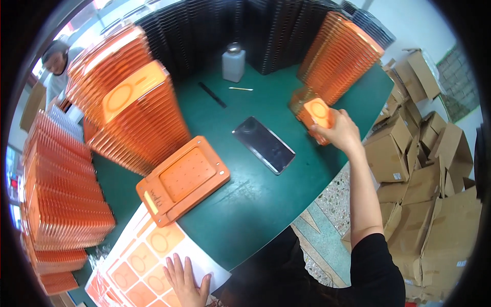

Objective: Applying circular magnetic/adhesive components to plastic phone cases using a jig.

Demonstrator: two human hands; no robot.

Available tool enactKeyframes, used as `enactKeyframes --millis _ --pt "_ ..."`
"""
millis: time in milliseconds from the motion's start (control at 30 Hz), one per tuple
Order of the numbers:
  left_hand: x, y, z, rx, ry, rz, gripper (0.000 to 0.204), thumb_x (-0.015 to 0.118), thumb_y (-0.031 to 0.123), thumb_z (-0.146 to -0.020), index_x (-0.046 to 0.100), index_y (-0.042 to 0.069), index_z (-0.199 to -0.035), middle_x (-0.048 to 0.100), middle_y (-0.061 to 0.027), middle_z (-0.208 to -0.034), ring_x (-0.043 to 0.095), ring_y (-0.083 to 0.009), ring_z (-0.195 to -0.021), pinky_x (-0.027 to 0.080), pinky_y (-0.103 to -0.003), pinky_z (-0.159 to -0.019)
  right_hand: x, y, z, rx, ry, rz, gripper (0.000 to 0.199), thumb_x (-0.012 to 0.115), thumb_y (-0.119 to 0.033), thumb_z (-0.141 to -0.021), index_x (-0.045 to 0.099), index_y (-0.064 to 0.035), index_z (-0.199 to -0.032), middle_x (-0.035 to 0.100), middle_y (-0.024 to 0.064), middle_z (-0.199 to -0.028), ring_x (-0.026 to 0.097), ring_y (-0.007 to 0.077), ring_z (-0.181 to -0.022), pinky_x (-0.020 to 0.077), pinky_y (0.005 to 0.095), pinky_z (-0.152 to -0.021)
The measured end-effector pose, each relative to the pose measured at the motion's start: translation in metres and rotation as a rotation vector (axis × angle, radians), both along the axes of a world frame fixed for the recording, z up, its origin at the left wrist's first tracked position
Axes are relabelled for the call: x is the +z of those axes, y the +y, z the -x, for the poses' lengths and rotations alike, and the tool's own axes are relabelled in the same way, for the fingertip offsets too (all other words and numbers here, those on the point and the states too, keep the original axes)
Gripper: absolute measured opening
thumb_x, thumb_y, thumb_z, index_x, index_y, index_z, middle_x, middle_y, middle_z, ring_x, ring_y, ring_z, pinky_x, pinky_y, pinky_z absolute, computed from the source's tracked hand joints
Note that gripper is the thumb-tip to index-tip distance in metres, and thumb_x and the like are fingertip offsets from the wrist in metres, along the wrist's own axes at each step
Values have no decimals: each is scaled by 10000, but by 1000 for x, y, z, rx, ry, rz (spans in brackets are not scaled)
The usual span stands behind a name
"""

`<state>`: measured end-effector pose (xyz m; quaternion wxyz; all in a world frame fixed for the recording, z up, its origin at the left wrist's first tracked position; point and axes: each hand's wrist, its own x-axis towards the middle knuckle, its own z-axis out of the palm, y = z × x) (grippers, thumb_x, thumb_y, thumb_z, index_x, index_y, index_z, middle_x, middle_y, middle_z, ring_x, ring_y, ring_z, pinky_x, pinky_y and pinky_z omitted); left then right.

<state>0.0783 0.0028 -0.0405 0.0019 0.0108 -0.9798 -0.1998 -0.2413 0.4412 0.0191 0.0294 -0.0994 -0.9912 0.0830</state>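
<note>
My left hand (187,282) lies with fingers spread on a white sheet of orange square stickers (162,239), each printed with a ring shape. At the right of the green table, my right hand (342,131) is closed around an orange plastic case (318,111) with a pale orange ring design on its top. The case stands just in front of a tall slanted stack of orange cases (340,59). Its lower part is partly hidden by my fingers. Beyond the sheet sits an orange block-like fixture (187,176) with a recessed, dotted rectangular bed.
A dark phone (264,145) lies mid-table. Behind it are a black strip (211,94), a cotton swab (240,89) and a pump bottle (233,64). Orange stacks (148,123) crowd the left; black stacks (220,33) line the back. Cardboard boxes (394,151) fill the right. A person (56,66) is at far left.
</note>
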Motion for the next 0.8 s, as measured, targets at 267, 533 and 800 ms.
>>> enactKeyframes --millis 267,533,800 --pt "13 -49 5 213 119 -67 523 578 84 -976 463 -8 -1478 479 -210 -1521 382 -401 -1461 211 -552 -1220 -17 16 -5 415 540 -48 448 751 -272 -914 631 42 -1210 638 187 -1256 638 247 -1101 499 347 -942" --pt "-20 -119 -5 330 229 -104 477 522 4 -978 519 69 -1450 583 -168 -1415 451 -379 -1409 282 -535 -1201 -30 -283 -155 1276 -39 801 231 662 -7 -828 679 -14 -1058 673 149 -1095 652 337 -1016 538 410 -880" --pt "-15 -121 -21 228 183 -28 499 562 38 -964 515 105 -1456 615 -108 -1378 476 -352 -1392 254 -553 -1208 -73 -404 -162 1494 -61 561 305 552 72 -827 582 -5 -1120 612 151 -1134 562 324 -1107 469 418 -943"
